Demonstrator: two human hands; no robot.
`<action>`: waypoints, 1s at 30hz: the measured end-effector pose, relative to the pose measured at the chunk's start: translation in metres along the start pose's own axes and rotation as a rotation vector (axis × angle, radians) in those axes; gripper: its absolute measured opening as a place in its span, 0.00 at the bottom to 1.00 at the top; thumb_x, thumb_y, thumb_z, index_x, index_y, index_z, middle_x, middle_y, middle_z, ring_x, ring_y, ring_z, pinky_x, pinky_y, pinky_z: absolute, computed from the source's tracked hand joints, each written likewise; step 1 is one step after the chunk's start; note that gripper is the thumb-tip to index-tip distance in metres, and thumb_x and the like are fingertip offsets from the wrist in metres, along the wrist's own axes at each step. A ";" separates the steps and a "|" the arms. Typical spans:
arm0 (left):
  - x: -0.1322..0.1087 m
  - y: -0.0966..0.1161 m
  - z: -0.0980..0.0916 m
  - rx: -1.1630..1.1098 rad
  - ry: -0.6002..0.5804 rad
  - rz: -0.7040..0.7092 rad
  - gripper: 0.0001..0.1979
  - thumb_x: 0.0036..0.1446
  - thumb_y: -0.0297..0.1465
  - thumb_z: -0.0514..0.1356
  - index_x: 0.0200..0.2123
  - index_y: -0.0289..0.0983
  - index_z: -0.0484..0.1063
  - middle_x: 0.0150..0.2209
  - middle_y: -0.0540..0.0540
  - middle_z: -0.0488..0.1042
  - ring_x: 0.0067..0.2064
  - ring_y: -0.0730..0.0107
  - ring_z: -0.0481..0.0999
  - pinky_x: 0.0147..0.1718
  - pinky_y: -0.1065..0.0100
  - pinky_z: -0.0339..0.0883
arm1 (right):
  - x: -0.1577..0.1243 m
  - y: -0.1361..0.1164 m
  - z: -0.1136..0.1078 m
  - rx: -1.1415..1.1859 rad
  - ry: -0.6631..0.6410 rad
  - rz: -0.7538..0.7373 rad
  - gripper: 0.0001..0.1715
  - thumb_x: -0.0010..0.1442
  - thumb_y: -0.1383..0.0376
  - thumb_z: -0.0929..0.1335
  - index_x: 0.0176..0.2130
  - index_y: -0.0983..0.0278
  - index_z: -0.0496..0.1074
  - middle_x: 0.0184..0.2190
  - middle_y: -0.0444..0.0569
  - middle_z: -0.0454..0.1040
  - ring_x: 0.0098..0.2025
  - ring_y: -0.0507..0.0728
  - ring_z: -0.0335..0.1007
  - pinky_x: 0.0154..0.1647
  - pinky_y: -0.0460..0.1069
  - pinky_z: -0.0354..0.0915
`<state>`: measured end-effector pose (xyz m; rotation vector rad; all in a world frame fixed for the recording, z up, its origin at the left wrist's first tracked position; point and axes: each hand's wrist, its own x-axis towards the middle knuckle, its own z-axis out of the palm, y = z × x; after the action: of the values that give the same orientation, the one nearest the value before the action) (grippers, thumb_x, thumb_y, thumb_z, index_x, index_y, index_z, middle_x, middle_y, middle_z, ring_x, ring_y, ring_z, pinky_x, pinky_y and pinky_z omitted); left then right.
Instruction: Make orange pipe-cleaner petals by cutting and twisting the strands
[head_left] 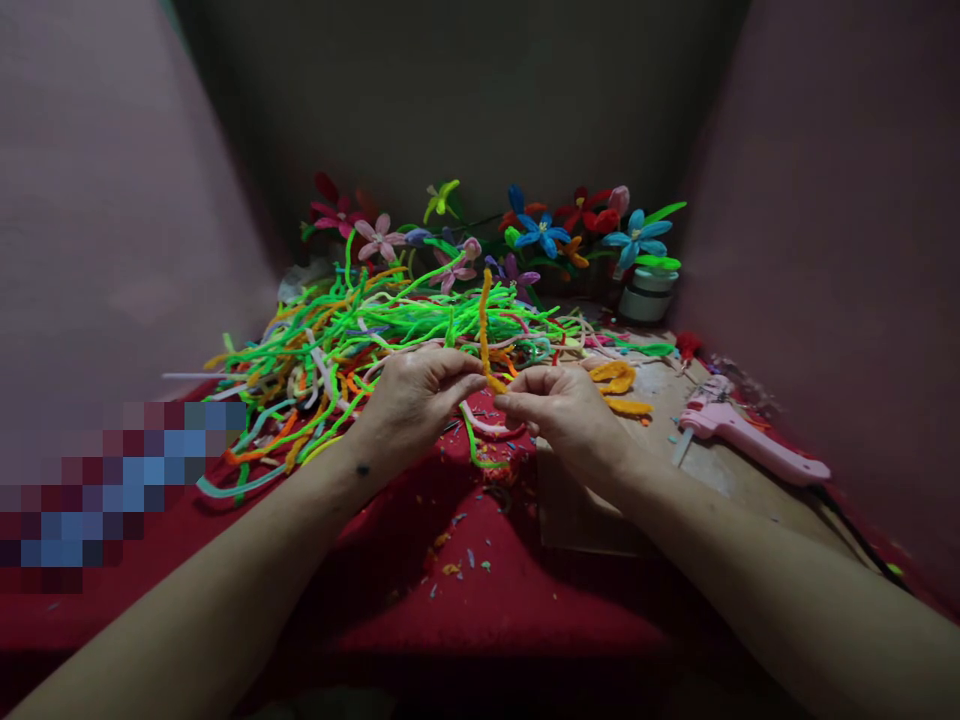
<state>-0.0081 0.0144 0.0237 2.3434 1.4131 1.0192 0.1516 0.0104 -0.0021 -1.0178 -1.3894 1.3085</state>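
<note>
My left hand (416, 400) and my right hand (559, 405) meet over the red cloth (420, 590), both pinching the lower end of an orange pipe cleaner (484, 320) that stands up between them. Behind the hands lies a big tangled pile of pipe cleaners (352, 340), mostly green, with orange, pink and white ones. A few bent orange pipe-cleaner pieces (619, 385) lie just right of my right hand.
Finished pipe-cleaner flowers (540, 235) in several colours stand along the back wall. A small round jar (646, 295) stands at the back right. A pink glue gun (739, 435) lies on a brown board (720, 470) at right. Small scraps litter the cloth.
</note>
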 end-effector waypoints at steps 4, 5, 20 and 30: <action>-0.001 0.001 0.002 0.034 -0.002 0.032 0.10 0.53 0.34 0.58 0.28 0.35 0.77 0.27 0.48 0.77 0.29 0.71 0.71 0.34 0.69 0.62 | 0.000 0.001 0.001 -0.057 -0.006 -0.043 0.13 0.46 0.64 0.70 0.18 0.66 0.64 0.15 0.40 0.63 0.20 0.47 0.56 0.22 0.45 0.54; -0.001 0.000 0.003 0.044 -0.003 0.047 0.10 0.53 0.33 0.57 0.28 0.35 0.77 0.26 0.48 0.76 0.28 0.72 0.70 0.33 0.69 0.62 | -0.001 0.001 0.001 -0.092 -0.004 -0.061 0.13 0.47 0.65 0.70 0.18 0.66 0.64 0.15 0.40 0.63 0.20 0.46 0.55 0.22 0.45 0.53; 0.002 -0.004 -0.013 -0.185 -0.357 -0.098 0.12 0.52 0.33 0.56 0.20 0.34 0.64 0.19 0.55 0.56 0.22 0.79 0.55 0.21 0.74 0.48 | -0.008 0.003 0.001 -0.571 0.142 -0.662 0.07 0.56 0.68 0.65 0.32 0.66 0.74 0.27 0.48 0.73 0.30 0.52 0.67 0.32 0.48 0.62; 0.003 -0.001 -0.010 -0.273 -0.391 -0.091 0.10 0.52 0.33 0.55 0.24 0.33 0.68 0.20 0.54 0.60 0.23 0.78 0.57 0.22 0.73 0.51 | -0.001 0.003 -0.005 -0.595 0.086 -0.586 0.10 0.55 0.67 0.67 0.24 0.65 0.74 0.22 0.47 0.71 0.29 0.53 0.62 0.32 0.50 0.60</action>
<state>-0.0150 0.0158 0.0318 2.1114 1.1400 0.6357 0.1562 0.0107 -0.0050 -0.9155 -1.8760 0.4214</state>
